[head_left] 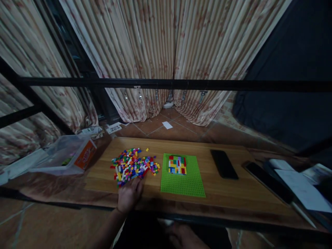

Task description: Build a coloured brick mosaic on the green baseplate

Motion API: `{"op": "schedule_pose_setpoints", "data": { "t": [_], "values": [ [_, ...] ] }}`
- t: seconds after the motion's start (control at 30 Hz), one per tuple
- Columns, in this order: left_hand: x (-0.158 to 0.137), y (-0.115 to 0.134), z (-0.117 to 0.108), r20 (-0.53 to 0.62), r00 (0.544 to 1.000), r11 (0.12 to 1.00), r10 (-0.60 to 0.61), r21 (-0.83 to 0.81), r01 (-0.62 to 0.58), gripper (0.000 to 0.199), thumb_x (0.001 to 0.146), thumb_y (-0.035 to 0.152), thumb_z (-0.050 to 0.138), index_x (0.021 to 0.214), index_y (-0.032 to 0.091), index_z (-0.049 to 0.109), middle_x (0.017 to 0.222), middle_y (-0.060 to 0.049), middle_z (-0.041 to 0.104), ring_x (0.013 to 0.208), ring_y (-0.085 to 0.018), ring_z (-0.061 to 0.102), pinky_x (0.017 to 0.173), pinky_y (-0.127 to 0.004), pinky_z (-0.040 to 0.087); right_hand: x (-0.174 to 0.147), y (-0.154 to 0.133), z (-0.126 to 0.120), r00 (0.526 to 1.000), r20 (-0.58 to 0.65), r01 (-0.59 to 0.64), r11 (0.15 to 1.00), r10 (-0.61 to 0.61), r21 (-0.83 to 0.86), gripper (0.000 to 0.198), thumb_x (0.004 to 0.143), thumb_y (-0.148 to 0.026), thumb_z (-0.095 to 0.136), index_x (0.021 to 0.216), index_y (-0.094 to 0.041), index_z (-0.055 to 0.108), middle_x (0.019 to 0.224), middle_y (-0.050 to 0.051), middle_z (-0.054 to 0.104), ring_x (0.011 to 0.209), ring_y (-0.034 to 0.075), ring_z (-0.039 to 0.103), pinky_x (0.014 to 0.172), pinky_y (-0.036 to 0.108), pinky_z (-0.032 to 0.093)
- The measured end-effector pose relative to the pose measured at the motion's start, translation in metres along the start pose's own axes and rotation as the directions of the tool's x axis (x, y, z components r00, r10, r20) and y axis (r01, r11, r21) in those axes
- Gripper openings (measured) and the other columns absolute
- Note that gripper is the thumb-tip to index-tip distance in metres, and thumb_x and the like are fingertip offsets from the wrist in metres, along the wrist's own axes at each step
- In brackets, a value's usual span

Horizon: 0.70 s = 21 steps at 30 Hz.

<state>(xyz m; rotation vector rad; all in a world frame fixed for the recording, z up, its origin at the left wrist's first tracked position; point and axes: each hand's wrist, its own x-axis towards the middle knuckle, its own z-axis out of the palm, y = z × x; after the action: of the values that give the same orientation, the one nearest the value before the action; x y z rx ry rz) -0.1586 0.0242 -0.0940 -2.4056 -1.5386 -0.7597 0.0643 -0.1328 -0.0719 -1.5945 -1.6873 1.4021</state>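
A pile of small coloured bricks (131, 166) lies on the wooden table (233, 193), left of centre. My left hand (129, 195) rests palm down at the pile's near edge, its fingertips touching the nearest bricks. Right of the pile lies a green baseplate (183, 183) with a patch of red, yellow, blue and green bricks (177, 164) pressed onto its far part. What seems to be my right hand (181, 237) lies low in the dark below the table's front edge, and its fingers are too dim to read.
A black phone (223, 164) lies right of the baseplate. A second dark slab (268, 181) and white papers (302, 188) sit at the far right. A clear plastic box with an orange label (67, 155) stands left of the table. Curtains and a black bar (166, 84) lie beyond.
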Motion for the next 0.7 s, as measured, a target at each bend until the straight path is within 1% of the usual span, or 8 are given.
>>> {"op": "schedule_pose_setpoints", "data": {
  "t": [0.1,0.2,0.3,0.37,0.43,0.5,0.6,0.7],
  "values": [
    [-0.002,0.002,0.000,0.042,0.998,0.999,-0.036,0.006,0.035,0.025,0.092,0.028,0.045,0.079,0.021,0.065,0.066,-0.002,0.069,0.062,-0.016,0.066,0.055,-0.025,0.040,-0.003,-0.003,-0.004,0.997,-0.083,-0.007,0.999,0.003,-0.047,0.025,0.091,-0.031,0.049,0.101,-0.023,0.070,0.102,0.005,0.070,0.100,0.022,0.063,0.091,0.033,0.046],
    [-0.002,0.005,-0.003,0.107,0.990,0.996,-0.091,-0.003,0.092,0.021,0.092,0.028,0.046,0.087,0.021,0.065,0.073,-0.003,0.071,0.069,-0.018,0.068,0.056,-0.025,0.041,-0.009,-0.007,-0.006,0.979,-0.204,-0.015,1.000,0.010,-0.024,0.031,0.092,-0.035,0.043,0.101,-0.022,0.069,0.101,0.006,0.070,0.096,0.021,0.065,0.087,0.031,0.047],
    [-0.002,0.012,-0.004,0.163,0.976,0.987,-0.141,-0.052,0.151,0.018,0.091,0.026,0.046,0.090,0.022,0.063,0.080,-0.002,0.071,0.073,-0.018,0.068,0.058,-0.026,0.042,-0.008,-0.010,-0.011,0.963,-0.270,-0.010,1.000,0.005,-0.016,0.032,0.093,-0.037,0.043,0.102,-0.022,0.070,0.099,0.006,0.071,0.096,0.022,0.066,0.087,0.031,0.047],
    [0.000,0.015,-0.003,0.167,0.972,0.978,-0.163,-0.102,0.181,0.016,0.091,0.025,0.047,0.092,0.022,0.062,0.084,-0.002,0.070,0.075,-0.018,0.068,0.061,-0.026,0.044,0.000,-0.013,-0.014,0.954,-0.298,0.010,1.000,-0.018,-0.029,0.032,0.092,-0.036,0.043,0.103,-0.022,0.070,0.098,0.006,0.071,0.096,0.022,0.066,0.087,0.032,0.047],
    [0.001,0.016,0.001,0.143,0.972,0.967,-0.185,-0.147,0.206,0.015,0.090,0.023,0.048,0.094,0.022,0.062,0.087,-0.003,0.070,0.077,-0.018,0.067,0.064,-0.026,0.046,0.017,-0.019,-0.018,0.944,-0.324,0.056,0.997,-0.070,-0.052,0.030,0.092,-0.034,0.044,0.103,-0.022,0.069,0.098,0.006,0.071,0.096,0.022,0.066,0.086,0.032,0.047],
    [0.003,0.015,0.004,0.109,0.974,0.956,-0.197,-0.197,0.215,0.015,0.088,0.019,0.049,0.096,0.021,0.061,0.089,-0.003,0.069,0.079,-0.018,0.066,0.067,-0.027,0.047,0.039,-0.027,-0.019,0.924,-0.353,0.124,0.988,-0.149,-0.092,0.027,0.092,-0.030,0.045,0.102,-0.023,0.069,0.097,0.005,0.070,0.094,0.021,0.065,0.085,0.032,0.048],
    [0.002,0.012,0.007,0.064,0.979,0.932,-0.196,-0.298,0.206,0.016,0.086,0.015,0.049,0.095,0.021,0.060,0.089,-0.004,0.068,0.081,-0.018,0.065,0.072,-0.028,0.049,0.080,-0.041,-0.019,0.876,-0.398,0.220,0.959,-0.274,-0.176,0.025,0.091,-0.024,0.046,0.098,-0.022,0.069,0.094,0.005,0.069,0.088,0.019,0.065,0.080,0.031,0.049],
    [0.000,0.009,0.007,0.028,0.981,0.904,-0.193,-0.382,0.189,0.014,0.085,0.014,0.049,0.093,0.021,0.059,0.085,-0.003,0.066,0.081,-0.017,0.064,0.073,-0.028,0.050,0.120,-0.051,-0.016,0.843,-0.373,0.288,0.910,-0.388,-0.298,0.026,0.090,-0.017,0.045,0.098,-0.023,0.070,0.095,0.004,0.068,0.089,0.017,0.064,0.083,0.030,0.048]
  ]
}}
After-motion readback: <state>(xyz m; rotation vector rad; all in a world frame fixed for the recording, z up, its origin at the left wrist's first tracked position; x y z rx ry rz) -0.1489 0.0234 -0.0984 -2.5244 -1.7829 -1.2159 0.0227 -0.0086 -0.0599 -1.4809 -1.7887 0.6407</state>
